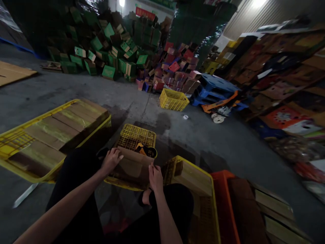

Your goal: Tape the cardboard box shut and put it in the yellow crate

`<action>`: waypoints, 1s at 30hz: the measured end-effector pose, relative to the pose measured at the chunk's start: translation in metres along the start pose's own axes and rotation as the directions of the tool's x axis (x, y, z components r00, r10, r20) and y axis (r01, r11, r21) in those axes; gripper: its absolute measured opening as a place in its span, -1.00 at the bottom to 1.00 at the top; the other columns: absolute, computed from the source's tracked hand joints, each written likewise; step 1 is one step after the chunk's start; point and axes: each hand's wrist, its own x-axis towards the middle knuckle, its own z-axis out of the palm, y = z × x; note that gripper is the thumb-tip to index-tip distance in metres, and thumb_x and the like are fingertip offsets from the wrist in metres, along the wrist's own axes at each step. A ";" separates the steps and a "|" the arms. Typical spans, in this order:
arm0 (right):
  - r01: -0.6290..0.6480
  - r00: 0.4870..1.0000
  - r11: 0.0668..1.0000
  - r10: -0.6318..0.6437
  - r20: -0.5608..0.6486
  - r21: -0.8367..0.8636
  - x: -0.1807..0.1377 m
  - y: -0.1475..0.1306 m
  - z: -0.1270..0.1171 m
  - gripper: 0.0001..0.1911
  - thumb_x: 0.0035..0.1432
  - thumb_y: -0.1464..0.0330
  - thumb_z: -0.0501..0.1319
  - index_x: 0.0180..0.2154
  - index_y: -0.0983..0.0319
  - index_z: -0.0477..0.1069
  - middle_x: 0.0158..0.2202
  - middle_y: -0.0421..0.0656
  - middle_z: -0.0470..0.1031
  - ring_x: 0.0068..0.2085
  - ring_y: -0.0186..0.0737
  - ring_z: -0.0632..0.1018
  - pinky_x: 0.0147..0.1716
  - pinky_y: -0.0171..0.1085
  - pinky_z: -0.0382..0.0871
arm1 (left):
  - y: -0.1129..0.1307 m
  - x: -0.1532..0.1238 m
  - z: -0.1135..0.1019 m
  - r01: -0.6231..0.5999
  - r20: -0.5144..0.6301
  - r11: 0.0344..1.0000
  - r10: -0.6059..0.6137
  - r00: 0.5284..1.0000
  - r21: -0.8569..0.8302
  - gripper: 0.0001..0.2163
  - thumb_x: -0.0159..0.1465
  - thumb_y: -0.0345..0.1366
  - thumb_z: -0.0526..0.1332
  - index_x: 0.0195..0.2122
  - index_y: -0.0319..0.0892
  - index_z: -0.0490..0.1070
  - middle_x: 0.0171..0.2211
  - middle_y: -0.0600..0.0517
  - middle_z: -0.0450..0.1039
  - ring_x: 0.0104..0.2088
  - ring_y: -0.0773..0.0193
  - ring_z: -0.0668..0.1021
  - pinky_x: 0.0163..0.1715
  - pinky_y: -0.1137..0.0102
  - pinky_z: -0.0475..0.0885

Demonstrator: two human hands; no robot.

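A brown piece of cardboard [133,167] lies over the near part of an upturned yellow plastic crate [138,132] between my knees. My left hand [111,161] grips the cardboard's upper left corner, thumb pointing inward. At its right end, my right hand [155,176] pinches the edge with the fingers closed. Just behind the cardboard, a yellow and black tape dispenser [146,150] rests on the crate. The underside of the cardboard is hidden.
Left stands a yellow crate [45,118] filled with taped cardboard pieces. Another yellow crate [214,203] and an orange crate [223,174] stand on the right. Ahead are a yellow crate [174,100], a tape roll [185,117], an orange pallet jack [219,105] and heaped green boxes [109,72].
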 end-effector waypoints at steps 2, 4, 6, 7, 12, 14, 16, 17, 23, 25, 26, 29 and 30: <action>-0.017 1.000 1.000 0.016 -0.015 -0.011 0.000 -0.002 0.001 -0.51 0.41 0.17 -0.05 0.05 0.27 0.53 -0.09 0.02 0.49 -0.02 -0.11 0.56 0.06 -0.20 0.38 | -0.001 0.002 0.002 0.011 -0.012 1.000 -0.011 1.000 0.001 -0.73 0.36 -0.19 0.15 -0.02 -0.22 0.45 0.02 -0.18 0.42 -0.05 0.02 0.49 0.03 0.19 0.36; -0.012 0.999 1.000 0.012 -0.035 -0.024 -0.002 -0.004 0.004 -0.51 0.40 0.18 -0.05 0.07 0.27 0.51 -0.07 0.04 0.48 -0.02 -0.09 0.54 0.06 -0.18 0.38 | -0.001 0.002 0.002 0.017 -0.025 1.000 -0.017 1.000 -0.001 -0.71 0.34 -0.18 0.17 0.00 -0.23 0.43 0.02 -0.18 0.41 -0.04 0.01 0.49 0.03 0.18 0.36; -0.003 0.999 0.999 0.001 -0.051 -0.037 -0.005 -0.005 0.006 -0.52 0.39 0.21 -0.04 0.09 0.27 0.50 -0.06 0.05 0.47 -0.02 -0.07 0.53 0.04 -0.16 0.39 | -0.001 0.002 0.002 0.024 -0.029 1.000 -0.024 0.999 -0.010 -0.70 0.33 -0.17 0.19 0.01 -0.22 0.42 0.02 -0.17 0.40 -0.05 0.01 0.49 0.03 0.18 0.37; 0.001 0.998 0.999 -0.004 -0.060 -0.045 -0.007 -0.005 0.008 -0.52 0.38 0.23 -0.05 0.11 0.27 0.48 -0.05 0.06 0.47 -0.02 -0.05 0.52 0.04 -0.14 0.39 | -0.001 0.002 0.001 0.029 -0.028 0.999 -0.029 0.999 -0.018 -0.69 0.32 -0.16 0.19 0.00 -0.22 0.41 0.01 -0.16 0.41 -0.05 0.01 0.49 0.04 0.18 0.37; -0.002 0.993 0.999 -0.004 -0.115 -0.049 -0.017 -0.004 0.016 -0.51 0.36 0.23 -0.05 0.16 0.24 0.43 0.05 0.11 0.43 0.08 0.05 0.45 0.06 -0.05 0.36 | 0.000 0.001 -0.003 0.057 -0.033 0.996 -0.059 0.998 -0.068 -0.69 0.29 -0.15 0.22 -0.02 -0.20 0.41 -0.01 -0.15 0.41 -0.06 0.01 0.49 0.03 0.17 0.37; -0.020 0.994 0.999 0.015 -0.109 -0.037 -0.019 -0.003 0.018 -0.50 0.34 0.23 -0.04 0.18 0.23 0.41 0.07 0.11 0.42 0.10 0.07 0.44 0.06 -0.03 0.36 | 0.000 0.001 -0.003 0.066 -0.026 0.995 -0.068 0.997 -0.076 -0.69 0.27 -0.14 0.23 -0.02 -0.18 0.41 -0.01 -0.14 0.42 -0.07 0.01 0.50 0.01 0.17 0.38; -0.042 0.994 0.999 0.039 -0.099 -0.024 -0.020 -0.002 0.019 -0.48 0.32 0.22 -0.02 0.19 0.24 0.40 0.09 0.11 0.42 0.11 0.09 0.44 0.07 -0.01 0.35 | 0.000 0.002 -0.003 0.076 -0.016 0.995 -0.077 0.997 -0.072 -0.69 0.27 -0.14 0.24 -0.03 -0.18 0.41 -0.03 -0.14 0.42 -0.08 0.01 0.50 -0.01 0.18 0.38; -0.055 0.994 0.998 0.054 -0.094 -0.009 -0.020 -0.002 0.019 -0.48 0.32 0.22 -0.02 0.20 0.25 0.40 0.10 0.11 0.41 0.11 0.09 0.44 0.08 -0.02 0.34 | 0.000 0.002 -0.002 0.081 -0.013 0.994 -0.082 0.997 -0.067 -0.69 0.26 -0.13 0.24 -0.04 -0.18 0.40 -0.03 -0.13 0.42 -0.09 0.01 0.50 -0.01 0.18 0.38; -0.054 0.996 0.988 0.064 -0.066 0.143 -0.016 -0.003 0.010 -0.48 0.26 0.31 0.00 0.18 0.29 0.41 0.16 0.07 0.39 0.15 -0.02 0.44 0.17 -0.08 0.31 | -0.001 0.003 0.001 0.069 -0.017 0.996 -0.070 0.997 -0.054 -0.71 0.27 -0.15 0.24 -0.04 -0.18 0.39 -0.04 -0.13 0.40 -0.05 0.01 0.49 0.03 0.19 0.37; -0.007 0.997 0.988 0.018 -0.071 0.156 -0.014 -0.004 0.007 -0.48 0.22 0.37 0.02 0.16 0.29 0.43 0.17 0.04 0.40 0.15 -0.03 0.43 0.20 -0.06 0.28 | 0.000 0.003 0.000 0.067 -0.015 0.996 -0.068 0.998 -0.060 -0.70 0.29 -0.15 0.23 -0.03 -0.18 0.39 -0.03 -0.13 0.40 -0.04 0.01 0.49 0.03 0.19 0.36; 0.005 0.997 0.986 0.009 -0.082 0.165 -0.013 -0.005 0.006 -0.48 0.20 0.38 0.03 0.15 0.29 0.44 0.16 0.04 0.41 0.15 -0.03 0.44 0.21 -0.06 0.28 | 0.000 0.003 -0.001 0.072 -0.010 0.995 -0.073 0.997 -0.062 -0.70 0.29 -0.15 0.23 -0.02 -0.19 0.39 -0.02 -0.13 0.40 -0.04 0.01 0.49 0.02 0.20 0.36; -0.005 0.991 0.977 0.034 -0.133 0.214 -0.010 -0.007 0.005 -0.51 0.20 0.36 0.05 0.12 0.30 0.47 0.12 0.07 0.44 0.11 -0.04 0.47 0.16 -0.06 0.33 | 0.002 0.003 -0.004 0.090 0.009 0.994 -0.089 0.996 -0.065 -0.67 0.32 -0.13 0.21 0.03 -0.19 0.38 0.03 -0.15 0.39 -0.04 -0.01 0.48 -0.01 0.20 0.37; -0.007 0.988 0.974 0.042 -0.149 0.228 -0.009 -0.007 0.004 -0.52 0.21 0.35 0.05 0.11 0.30 0.47 0.11 0.07 0.45 0.10 -0.05 0.47 0.15 -0.06 0.34 | 0.003 0.002 -0.005 0.090 0.013 0.994 -0.089 0.996 -0.065 -0.67 0.32 -0.12 0.21 0.03 -0.19 0.38 0.04 -0.15 0.39 -0.04 -0.01 0.48 -0.01 0.20 0.38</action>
